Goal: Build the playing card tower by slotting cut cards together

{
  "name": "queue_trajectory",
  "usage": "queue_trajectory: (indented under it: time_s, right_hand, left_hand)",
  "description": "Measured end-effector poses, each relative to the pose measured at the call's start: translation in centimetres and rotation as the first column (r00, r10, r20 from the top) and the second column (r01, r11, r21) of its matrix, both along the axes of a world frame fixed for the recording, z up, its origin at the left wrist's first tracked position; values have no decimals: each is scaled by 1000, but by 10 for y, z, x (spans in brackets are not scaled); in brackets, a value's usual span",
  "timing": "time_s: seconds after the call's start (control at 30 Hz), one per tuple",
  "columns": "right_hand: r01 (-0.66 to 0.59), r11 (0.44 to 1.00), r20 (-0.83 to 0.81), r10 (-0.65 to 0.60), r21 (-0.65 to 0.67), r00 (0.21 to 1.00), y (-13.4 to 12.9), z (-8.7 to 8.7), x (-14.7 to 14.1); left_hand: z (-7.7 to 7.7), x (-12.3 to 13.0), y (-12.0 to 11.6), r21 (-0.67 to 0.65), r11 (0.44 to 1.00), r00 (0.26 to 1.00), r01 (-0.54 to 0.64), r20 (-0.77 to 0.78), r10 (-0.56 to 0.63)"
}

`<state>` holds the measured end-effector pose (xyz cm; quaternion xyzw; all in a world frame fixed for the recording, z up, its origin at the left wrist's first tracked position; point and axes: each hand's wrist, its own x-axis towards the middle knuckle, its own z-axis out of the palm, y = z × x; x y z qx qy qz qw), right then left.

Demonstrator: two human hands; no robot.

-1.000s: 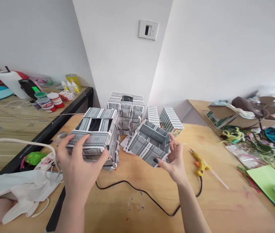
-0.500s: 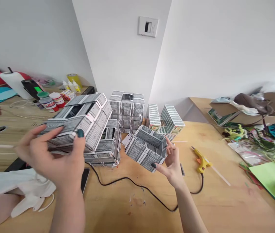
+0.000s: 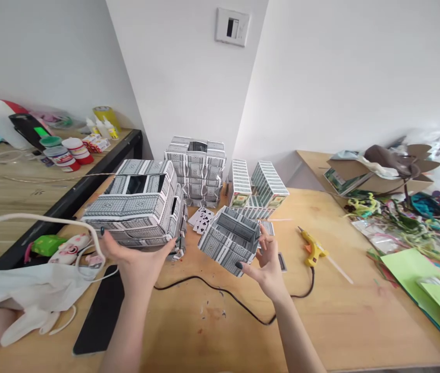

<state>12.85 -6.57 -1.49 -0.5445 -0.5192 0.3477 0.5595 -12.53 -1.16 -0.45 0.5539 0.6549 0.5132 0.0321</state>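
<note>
My right hand [image 3: 266, 267] grips a small open-topped box [image 3: 225, 246] made of grey patterned playing cards, thumb on its front, fingers at its right side. My left hand [image 3: 138, 259] is spread against the front of a large grey card structure [image 3: 132, 202], which sits on top of another card piece at the left. Behind them stands a taller grey card structure [image 3: 196, 168] by the wall. Loose playing cards [image 3: 201, 219] lie between the structures, and two green-and-white card stacks [image 3: 240, 184] joined by a low part stand to the right.
A yellow glue gun [image 3: 313, 250] lies at right, its black cable [image 3: 220, 292] crossing the table. A phone [image 3: 101, 316] and white cloth [image 3: 29, 290] are at left. Paint jars [image 3: 62, 158] stand beyond. Coloured scraps, green paper [image 3: 417, 280] and a cardboard box [image 3: 383, 178] fill the right.
The large card structure has come down level onto the lower piece, and my left hand has moved from its side to its front. The small box stays in my right hand. The view has shifted slightly.
</note>
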Motion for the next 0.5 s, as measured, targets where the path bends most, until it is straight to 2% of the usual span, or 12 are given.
queue_trajectory:
  time_s: [0.07,0.17,0.33,0.4,0.5]
  right_hand:
    - [-3,1000,41,4,-9,999,-4,-4,-2]
    - [-16,999,189,22,-36,982,-14,-16,-5]
    - [-37,996,428,71,-86,901,-30,-31,-1]
    - [-64,993,476,102,-95,873,-31,-26,2]
    - [-127,990,504,139,-59,852,-22,-6,1]
  left_hand:
    - [0,2,3,46,999,999,-22,-45,24]
    - [-1,3,4,86,996,995,-38,-90,46]
    - [5,4,0,103,992,990,-74,-108,85]
    - [13,7,0,107,991,989,-83,-109,95]
    - [26,12,3,165,981,984,-102,-130,124]
